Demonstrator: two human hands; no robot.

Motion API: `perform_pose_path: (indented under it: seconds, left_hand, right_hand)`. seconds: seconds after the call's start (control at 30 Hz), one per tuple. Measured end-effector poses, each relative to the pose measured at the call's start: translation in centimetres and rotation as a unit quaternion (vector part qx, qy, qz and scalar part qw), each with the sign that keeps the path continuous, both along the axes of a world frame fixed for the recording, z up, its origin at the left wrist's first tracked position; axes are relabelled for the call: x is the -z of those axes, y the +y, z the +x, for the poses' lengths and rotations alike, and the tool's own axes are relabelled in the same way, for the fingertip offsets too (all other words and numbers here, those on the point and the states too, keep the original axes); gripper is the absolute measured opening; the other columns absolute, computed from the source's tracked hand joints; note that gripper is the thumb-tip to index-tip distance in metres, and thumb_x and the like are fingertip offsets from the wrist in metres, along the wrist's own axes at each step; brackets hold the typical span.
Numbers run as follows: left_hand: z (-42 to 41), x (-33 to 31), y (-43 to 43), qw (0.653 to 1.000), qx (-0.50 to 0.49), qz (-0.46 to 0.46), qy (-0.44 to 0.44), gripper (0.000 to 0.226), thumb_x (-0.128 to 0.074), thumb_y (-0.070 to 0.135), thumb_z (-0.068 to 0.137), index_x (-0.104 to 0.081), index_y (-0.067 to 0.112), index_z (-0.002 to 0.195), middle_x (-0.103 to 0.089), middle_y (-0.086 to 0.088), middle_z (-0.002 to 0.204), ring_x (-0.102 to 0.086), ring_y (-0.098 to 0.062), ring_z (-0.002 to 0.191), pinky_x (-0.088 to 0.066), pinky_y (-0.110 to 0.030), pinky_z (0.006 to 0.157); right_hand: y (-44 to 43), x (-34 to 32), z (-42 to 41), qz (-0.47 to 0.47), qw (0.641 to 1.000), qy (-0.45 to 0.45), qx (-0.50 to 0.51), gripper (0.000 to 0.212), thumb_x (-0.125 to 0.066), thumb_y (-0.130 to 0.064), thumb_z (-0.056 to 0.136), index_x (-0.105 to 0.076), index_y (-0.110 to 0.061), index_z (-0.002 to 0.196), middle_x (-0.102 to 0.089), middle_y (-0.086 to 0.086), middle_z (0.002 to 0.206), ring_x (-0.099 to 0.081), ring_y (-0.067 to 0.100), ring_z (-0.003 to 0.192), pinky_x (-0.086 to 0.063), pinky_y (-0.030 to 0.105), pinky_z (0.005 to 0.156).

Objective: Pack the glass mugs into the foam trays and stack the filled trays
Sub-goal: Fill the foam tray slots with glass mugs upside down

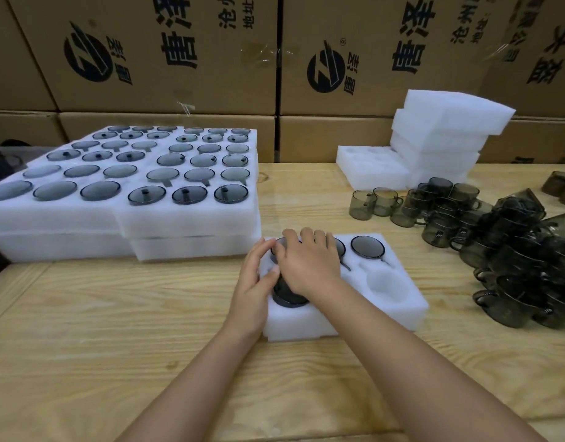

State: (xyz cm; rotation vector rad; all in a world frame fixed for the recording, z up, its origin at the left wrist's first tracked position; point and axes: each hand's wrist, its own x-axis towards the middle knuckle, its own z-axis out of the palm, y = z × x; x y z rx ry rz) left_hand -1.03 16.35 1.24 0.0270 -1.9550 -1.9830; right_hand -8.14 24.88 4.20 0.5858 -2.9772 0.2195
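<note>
A wall of cardboard boxes [166, 59] closes the far side, and in front of it the wooden surface [115, 314] carries everything. Far left, the filled trays [185, 218] sit stacked, out of the working lane. Far right, the empty foam trays [440, 122] wait in a leaning pile, and just near of them the loose mugs [514, 266] are heaped within easy reach of the right arm.

Dead centre is the open tray [399, 311], square to the body. One seated mug [367, 247] shows in the far right pocket; the near right pocket [386, 282] is bare.

The action is at the near left pocket: a dark mug [287, 298] sits in the foam. The right hand [310, 266] lies palm-down over it, probably pressing it home. Whether its fingers clasp the glass I cannot tell. The left hand [254, 279] rests alongside, fingers loose, thumb on the glass, likely steadying it.
</note>
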Motion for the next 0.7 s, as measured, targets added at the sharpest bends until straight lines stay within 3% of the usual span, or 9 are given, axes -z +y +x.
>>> perform_pose_path:
  seconds: [0.07, 0.13, 0.2, 0.23, 0.27, 0.33, 0.43, 0.57, 0.7]
  left_hand:
    - [0.4, 0.1, -0.2, 1.000, 0.029, 0.002, -0.001, 0.054, -0.057, 0.019, 0.080, -0.046, 0.024, 0.133, -0.036, 0.007, 0.149, -0.025, -0.004, 0.141, -0.021, -0.033, 0.118]
    - [0.2, 0.2, -0.4, 0.999, 0.043, -0.001, -0.007, 0.062, -0.057, 0.022, 0.075, -0.044, 0.028, 0.135, -0.035, 0.007, 0.150, -0.026, -0.007, 0.142, -0.022, -0.040, 0.118]
    - [-0.1, 0.3, -0.6, 0.999, 0.035, 0.008, -0.012, 0.060, -0.059, 0.021, 0.074, -0.046, 0.030, 0.132, -0.034, 0.009, 0.151, -0.027, -0.003, 0.140, -0.023, -0.036, 0.118]
    - [-0.3, 0.4, -0.6, 0.999, 0.033, 0.006, -0.008, 0.055, -0.061, 0.020, 0.077, -0.048, 0.030, 0.130, -0.032, 0.010, 0.152, -0.028, 0.003, 0.138, -0.024, -0.027, 0.116]
    - [-0.5, 0.5, -0.7, 1.000, 0.031, -0.003, -0.002, 0.048, -0.062, 0.017, 0.083, -0.051, 0.030, 0.127, -0.031, 0.011, 0.152, -0.028, 0.012, 0.134, -0.025, -0.015, 0.111]
    - [-1.1, 0.8, -0.9, 1.000, 0.026, -0.011, -0.005, 0.035, -0.051, 0.006, 0.094, -0.057, 0.029, 0.119, -0.031, 0.013, 0.151, -0.028, 0.025, 0.123, -0.028, -0.001, 0.098]
    - [-1.8, 1.1, -1.1, 1.000, 0.027, -0.001, -0.009, 0.038, -0.046, -0.004, 0.093, -0.063, 0.025, 0.111, -0.035, 0.015, 0.147, -0.032, 0.028, 0.118, -0.033, 0.000, 0.093]
    - [-2.2, 1.2, -1.2, 0.999, 0.036, 0.008, -0.001, 0.034, -0.048, -0.003, 0.092, -0.069, 0.021, 0.104, -0.036, 0.018, 0.145, -0.036, 0.028, 0.115, -0.036, 0.001, 0.084]
    - [-2.2, 0.9, -1.2, 0.999, 0.049, -0.010, 0.008, 0.024, -0.055, 0.007, 0.090, -0.072, 0.023, 0.098, -0.034, 0.015, 0.147, -0.035, 0.028, 0.117, -0.034, 0.002, 0.083]
  right_hand:
    - [0.1, -0.2, -0.7, -0.007, 0.999, -0.049, -0.013, 0.051, -0.027, -0.042, 0.098, -0.028, -0.015, 0.141, -0.034, 0.015, 0.139, -0.026, 0.034, 0.130, -0.013, 0.046, 0.113]
    - [0.5, -1.2, -2.0, -0.137, 0.984, -0.111, -0.004, 0.048, -0.029, -0.040, 0.097, -0.040, -0.014, 0.136, -0.041, 0.015, 0.137, -0.032, 0.034, 0.128, -0.023, 0.042, 0.108]
    - [1.5, -2.3, -4.2, -0.296, 0.953, -0.052, 0.030, 0.039, -0.034, -0.033, 0.097, -0.053, -0.010, 0.122, -0.051, 0.016, 0.125, -0.043, 0.034, 0.118, -0.035, 0.039, 0.098]
    - [2.5, -2.7, -5.6, -0.327, 0.944, 0.003, 0.054, 0.035, -0.036, -0.030, 0.097, -0.055, -0.009, 0.117, -0.052, 0.016, 0.120, -0.046, 0.033, 0.114, -0.038, 0.039, 0.094]
    - [3.6, -3.1, -7.3, -0.317, 0.945, 0.034, 0.077, 0.033, -0.037, -0.028, 0.096, -0.055, -0.009, 0.117, -0.052, 0.015, 0.119, -0.047, 0.033, 0.112, -0.039, 0.039, 0.091]
    - [6.2, -3.3, -10.6, -0.230, 0.966, 0.012, 0.114, 0.037, -0.037, -0.026, 0.095, -0.049, -0.007, 0.125, -0.052, 0.015, 0.123, -0.047, 0.035, 0.114, -0.041, 0.038, 0.087]
    - [9.3, -2.8, -14.5, -0.086, 0.986, -0.035, 0.135, 0.040, -0.036, -0.022, 0.096, -0.042, -0.005, 0.132, -0.051, 0.017, 0.127, -0.048, 0.036, 0.114, -0.041, 0.037, 0.082]
    - [10.8, -2.0, -17.2, -0.025, 0.991, -0.077, 0.106, 0.037, -0.041, -0.023, 0.095, -0.047, -0.007, 0.128, -0.053, 0.016, 0.127, -0.050, 0.032, 0.110, -0.040, 0.033, 0.080]
    - [10.6, -1.3, -18.1, -0.025, 0.992, -0.079, 0.098, 0.016, -0.047, -0.021, 0.094, -0.052, -0.006, 0.092, -0.054, 0.013, 0.092, -0.048, 0.027, 0.084, -0.033, 0.029, 0.059]
